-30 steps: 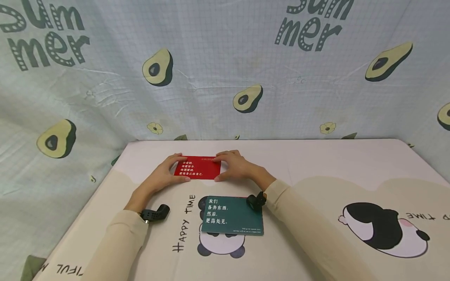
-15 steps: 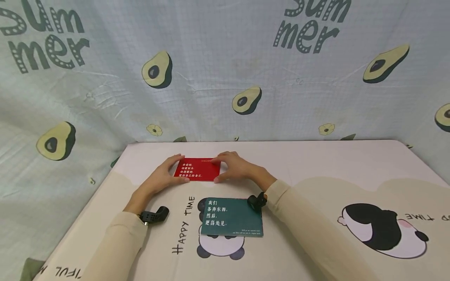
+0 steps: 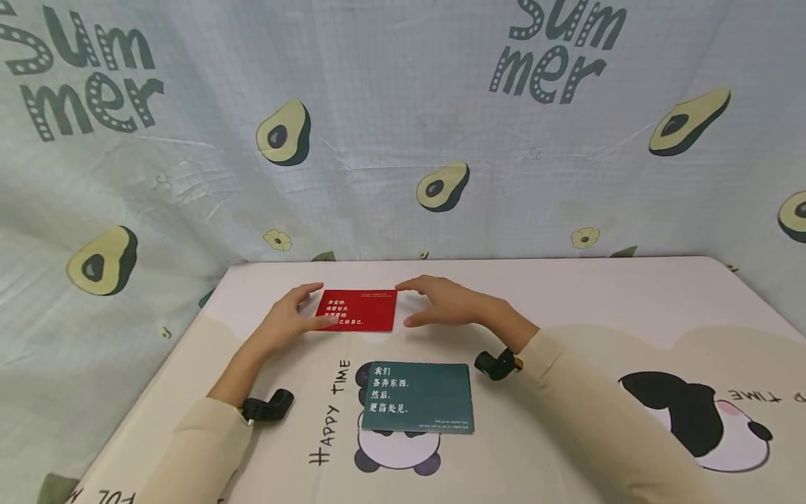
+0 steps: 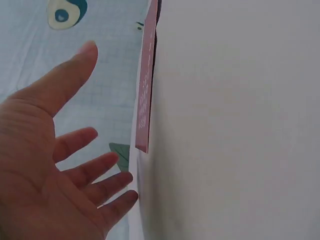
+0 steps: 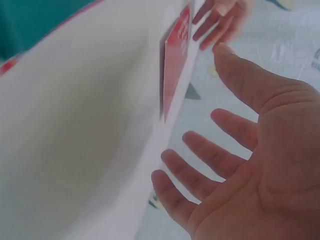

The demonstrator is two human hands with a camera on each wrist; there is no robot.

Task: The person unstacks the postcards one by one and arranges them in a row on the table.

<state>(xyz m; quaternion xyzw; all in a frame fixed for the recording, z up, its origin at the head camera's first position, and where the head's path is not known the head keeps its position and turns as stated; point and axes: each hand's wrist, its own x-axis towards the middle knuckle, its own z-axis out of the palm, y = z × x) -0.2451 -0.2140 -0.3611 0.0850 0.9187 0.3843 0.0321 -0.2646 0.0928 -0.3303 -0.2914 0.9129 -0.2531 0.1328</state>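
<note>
A red card (image 3: 371,308) with white Chinese writing lies flat near the table's far edge. My left hand (image 3: 288,318) is at its left side, fingers spread, the thumb overlapping the card's lower left corner in the head view. In the left wrist view that hand (image 4: 65,170) shows an open palm with nothing in it. My right hand (image 3: 456,302) stands just right of the card, thumb and fingers apart. The right wrist view also shows its palm (image 5: 260,170) bare, beside the card (image 5: 176,65). Closer to me lies a dark green card (image 3: 418,397) with white writing.
The table (image 3: 554,434) has a pale cover printed with pandas and lettering. Behind it hangs a light cloth (image 3: 359,126) with avocado prints. Both wrists wear black cameras (image 3: 269,406).
My right hand has let go of the red card and moved right, away from it. My left hand's fingers have loosened slightly outward. The red card stays in about the same place.
</note>
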